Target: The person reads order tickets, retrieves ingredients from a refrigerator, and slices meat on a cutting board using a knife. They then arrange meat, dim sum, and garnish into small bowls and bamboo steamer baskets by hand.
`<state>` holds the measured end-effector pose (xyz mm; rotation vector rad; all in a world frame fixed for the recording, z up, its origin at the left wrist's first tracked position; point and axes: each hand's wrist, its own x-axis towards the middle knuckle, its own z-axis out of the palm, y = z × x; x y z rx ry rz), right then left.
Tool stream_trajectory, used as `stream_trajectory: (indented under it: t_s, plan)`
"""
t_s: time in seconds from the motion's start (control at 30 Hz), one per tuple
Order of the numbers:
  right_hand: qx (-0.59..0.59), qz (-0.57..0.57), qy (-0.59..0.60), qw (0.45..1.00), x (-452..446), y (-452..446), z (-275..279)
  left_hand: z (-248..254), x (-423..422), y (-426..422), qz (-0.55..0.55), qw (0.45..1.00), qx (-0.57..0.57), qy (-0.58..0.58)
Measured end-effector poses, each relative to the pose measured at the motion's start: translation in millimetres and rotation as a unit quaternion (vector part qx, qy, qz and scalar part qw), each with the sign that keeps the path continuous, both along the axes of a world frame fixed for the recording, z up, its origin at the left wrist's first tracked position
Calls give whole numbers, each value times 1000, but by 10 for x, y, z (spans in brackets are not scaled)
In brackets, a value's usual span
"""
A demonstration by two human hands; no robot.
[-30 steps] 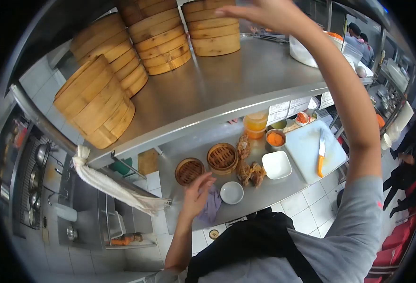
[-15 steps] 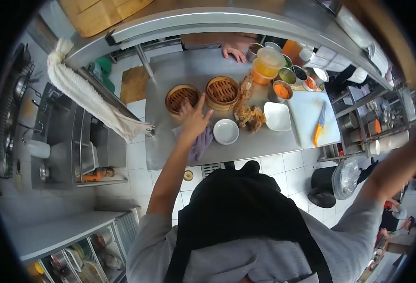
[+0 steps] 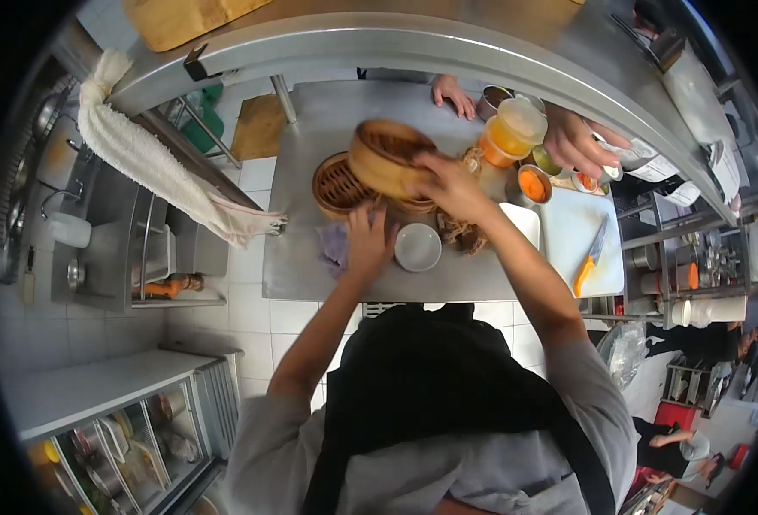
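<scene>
My right hand [image 3: 454, 184] grips the side of a bamboo steamer basket [image 3: 383, 163], which is tilted above the steel table [image 3: 310, 273]. Under it, a second bamboo steamer [image 3: 336, 184] rests on the table, and part of a third shows below the lifted one. My left hand [image 3: 369, 243] is by the near edge of the steamers, beside a purple cloth [image 3: 333, 247]; its fingertips are partly hidden at the basket. A small round grey-white bowl [image 3: 418, 247] sits right of my left hand. Fried brown food [image 3: 462, 235] lies partly behind my right forearm.
A co-worker's hands [image 3: 456, 96] reach in across the table, one near the sauce containers. An orange tub [image 3: 533, 184], a white square dish [image 3: 521, 221] and a cutting board [image 3: 559, 249] with a knife [image 3: 592, 257] stand right. A steel shelf [image 3: 379, 39] crosses above.
My right hand has come from the far right to the steamers and holds one up. My left hand has moved slightly right and down. A co-worker's second hand has appeared near the sauces.
</scene>
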<state>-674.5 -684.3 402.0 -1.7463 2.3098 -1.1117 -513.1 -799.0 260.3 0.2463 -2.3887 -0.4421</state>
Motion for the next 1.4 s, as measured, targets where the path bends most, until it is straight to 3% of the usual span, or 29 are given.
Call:
stream_trajectory:
  t_s: [0.07, 0.1, 0.17, 0.23, 0.27, 0.33, 0.37, 0.43, 0.47, 0.5, 0.53, 0.6, 0.63, 0.73, 0.83, 0.9, 1.0, 1.07, 1.13, 1.23, 1.3, 1.33, 1.4]
  plan:
    - [-23, -28, 34, 999, -420, -566, -438, -70, 272, 155, 44, 990, 103, -90]
    - [-18, -37, 59, 997, -570, -766, -568, -138, 357, 184, 44, 989, 101, -95]
    - [-13, -53, 77, 995, -842, -1067, -889, -293, 495, 156, 57, 994, -10, -96]
    - [16, -73, 184, 980, -996, -1186, -1258, -337, 544, 49, 40, 989, 13, -142]
    - [18, -78, 178, 981, -963, -1182, -1261, -323, 559, -11, 30, 982, 35, -181]
    - [247, -82, 98, 961, -942, -1143, -1187, -284, 654, -194, 35, 985, 27, -168]
    - [247, -98, 91, 960, -954, -1004, -1144, -271, 695, -313, 76, 983, 26, -165]
    - [12, -102, 69, 992, -935, -593, -1057, -196, 615, -268, 91, 982, 25, -164]
    - [14, -124, 68, 990, -857, -287, -933, 18, 543, -197, 56, 993, 22, -104]
    - [6, -150, -25, 988, -684, 138, -795, 182, 494, -117, 19, 999, 22, -46]
    - [-9, -174, -116, 978, -514, 551, -725, 243, 338, 16, -53, 996, 59, -42]
    - [-66, -247, -140, 956, -212, 1391, -826, 381, -140, 365, -185, 974, 116, -64]
    - [-75, -316, -123, 938, -57, 1772, -898, 491, -403, 559, -224, 962, 141, -68]
    - [-69, -484, -110, 865, 270, 2761, -1140, 209, -1121, 812, -297, 946, 69, -113]
    - [-21, -594, -39, 803, 345, 3402, -1200, 211, -1437, 909, -272, 912, -41, -306]
    - [11, -631, 43, 774, 198, 3638, -1300, 121, -1514, 830, -258, 918, -47, -297]
    - [29, -648, 57, 759, -49, 3870, -1583, 163, -1259, 845, -223, 926, -38, -303]
    - [95, -647, -20, 756, -301, 3920, -1742, 181, -1110, 919, -214, 949, -86, -216]
    - [123, -634, 7, 764, -418, 3927, -1776, 19, -1158, 909, -201, 956, -111, -185]
    - [108, -611, -13, 784, -582, 3957, -1768, 159, -1147, 956, -126, 967, -27, -221]
    - [96, -589, -33, 802, -797, 4142, -1998, 559, -1054, 1013, -72, 958, 116, -251]
    - [94, -575, -33, 812, -861, 4241, -2031, 765, -1004, 1128, -56, 960, 117, -250]
    - [18, -525, -145, 839, -867, 4468, -2018, 1128, -943, 1446, -178, 981, 51, -53]
